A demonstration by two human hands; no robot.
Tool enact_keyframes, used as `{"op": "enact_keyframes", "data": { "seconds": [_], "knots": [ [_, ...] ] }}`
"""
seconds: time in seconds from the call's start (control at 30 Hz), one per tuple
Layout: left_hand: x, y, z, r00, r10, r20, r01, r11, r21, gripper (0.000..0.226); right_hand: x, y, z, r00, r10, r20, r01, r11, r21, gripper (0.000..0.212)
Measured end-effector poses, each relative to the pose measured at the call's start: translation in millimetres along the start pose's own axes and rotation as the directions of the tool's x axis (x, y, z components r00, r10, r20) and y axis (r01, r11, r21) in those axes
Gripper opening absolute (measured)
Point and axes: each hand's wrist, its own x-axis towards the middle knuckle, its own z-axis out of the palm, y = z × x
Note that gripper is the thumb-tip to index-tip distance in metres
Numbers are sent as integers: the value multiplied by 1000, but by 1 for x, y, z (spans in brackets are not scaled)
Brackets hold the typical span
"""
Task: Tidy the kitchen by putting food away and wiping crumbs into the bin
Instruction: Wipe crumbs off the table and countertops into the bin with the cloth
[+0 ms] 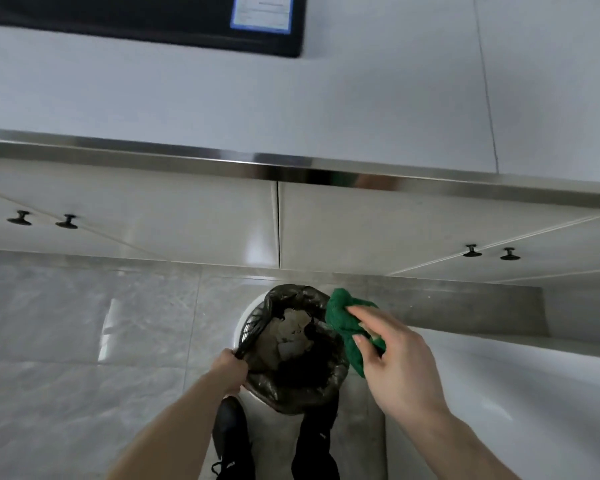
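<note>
Crumb-dumping step, I judge. My left hand (230,367) has grip clamped on liner (257,327) of bin (243,320) on floor. Right hand (395,362) pinches cloth (343,317) at bin's far-right rim. Next: shake cloth over opening.

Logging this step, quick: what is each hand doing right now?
Left hand: grips the black bin bag at its rim.
Right hand: holds the green cloth beside the bag's opening.

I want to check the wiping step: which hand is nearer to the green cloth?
Right. The right hand holds the green cloth beside the bin's rim; the left hand grips the black bin bag on the opposite side.
</note>
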Motion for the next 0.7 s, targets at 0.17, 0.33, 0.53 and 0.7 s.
{"op": "enact_keyframes", "data": {
  "seconds": [0.17,0.33,0.53,0.7],
  "knots": [
    [-89,31,-40,961,274,-35,-264,949,175,44,-14,-36,-38,998,-41,38,40,999,25,47],
    [-254,93,-105,558,823,-103,-749,554,363,34,-31,-96,-95,995,-102,12,100,984,145,48],
    [-356,203,-184,67,964,-259,-858,188,479,30,-9,-156,-171,964,-221,-145,247,950,193,47],
    [-326,292,-197,148,957,-248,-742,274,612,46,34,-177,-214,943,-249,-221,294,934,203,44]
  ]
}}
